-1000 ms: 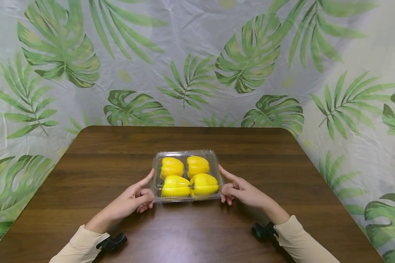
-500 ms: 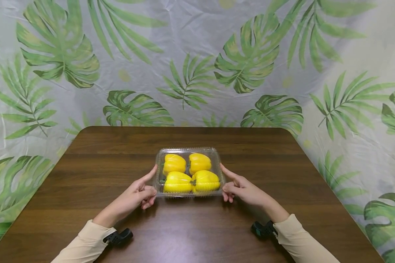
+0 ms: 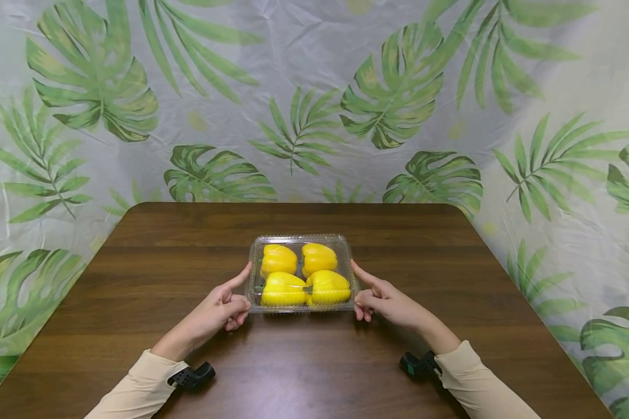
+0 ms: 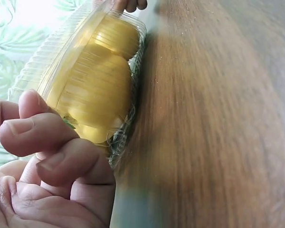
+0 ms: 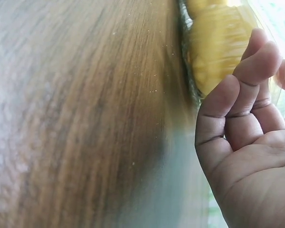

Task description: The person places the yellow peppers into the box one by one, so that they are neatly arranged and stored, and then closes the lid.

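Note:
A clear plastic clamshell container [image 3: 303, 237] with a ridged rim sits on the brown table, lid down. Several yellow bell peppers [image 3: 283, 289] lie inside in two rows. My left hand [image 3: 212, 314] holds the container's left side, index finger stretched along it and thumb at the near corner. Mirroring it, my right hand [image 3: 393, 302] holds the right side, index finger along the wall and thumb at the near corner. In the left wrist view the other fingers [image 4: 61, 164] curl beside the container; the right wrist view shows likewise curled fingers [image 5: 216, 107].
The wood-grain table [image 3: 304, 372] runs back to a leaf-print cloth [image 3: 304, 70] hanging behind it. Black wrist-worn cameras [image 3: 193, 375] sit at both cuffs, close over the tabletop.
Both hands have moved the container slightly away and to the right, and it has turned squarer to the table. Over the last half second it has barely moved.

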Tool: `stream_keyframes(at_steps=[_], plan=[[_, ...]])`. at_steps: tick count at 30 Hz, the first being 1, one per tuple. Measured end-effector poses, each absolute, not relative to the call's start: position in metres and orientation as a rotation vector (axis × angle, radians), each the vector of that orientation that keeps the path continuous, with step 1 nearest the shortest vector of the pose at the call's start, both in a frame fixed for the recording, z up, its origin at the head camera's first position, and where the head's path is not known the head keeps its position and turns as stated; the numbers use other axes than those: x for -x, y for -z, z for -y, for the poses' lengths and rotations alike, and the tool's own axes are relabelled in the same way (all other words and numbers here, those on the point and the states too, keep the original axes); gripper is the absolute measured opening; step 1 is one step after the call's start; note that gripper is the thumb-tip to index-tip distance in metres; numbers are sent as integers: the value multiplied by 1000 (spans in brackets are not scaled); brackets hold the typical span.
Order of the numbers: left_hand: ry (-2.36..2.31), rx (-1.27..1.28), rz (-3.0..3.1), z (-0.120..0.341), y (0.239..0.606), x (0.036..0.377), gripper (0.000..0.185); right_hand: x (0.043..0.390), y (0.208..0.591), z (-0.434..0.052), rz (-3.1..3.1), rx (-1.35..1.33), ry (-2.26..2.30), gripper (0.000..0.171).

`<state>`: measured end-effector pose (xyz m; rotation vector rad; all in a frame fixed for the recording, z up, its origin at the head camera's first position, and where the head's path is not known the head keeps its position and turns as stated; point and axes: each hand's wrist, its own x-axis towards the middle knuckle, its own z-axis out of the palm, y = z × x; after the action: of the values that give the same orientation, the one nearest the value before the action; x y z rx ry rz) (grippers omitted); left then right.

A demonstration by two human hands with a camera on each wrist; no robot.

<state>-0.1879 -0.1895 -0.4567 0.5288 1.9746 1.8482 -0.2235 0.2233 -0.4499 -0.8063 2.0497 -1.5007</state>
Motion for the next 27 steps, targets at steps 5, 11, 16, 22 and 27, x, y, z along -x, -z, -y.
stream_keyframes(at_steps=[5,11,16,22,27], plan=[[-1846,-528,-1966,191,457,188,89,224,450,-223,-2038,818,1513,80],[-1843,-524,-1966,192,457,188,89,224,450,-222,-2038,829,1516,80],[-1841,-521,-1969,192,457,188,89,226,450,-223,-2051,844,1504,80],[-1823,-525,-1986,193,455,189,87,228,447,-225,-2070,875,1478,81],[-1802,-531,-1992,194,453,189,86,228,443,-226,-2066,895,1453,82]])
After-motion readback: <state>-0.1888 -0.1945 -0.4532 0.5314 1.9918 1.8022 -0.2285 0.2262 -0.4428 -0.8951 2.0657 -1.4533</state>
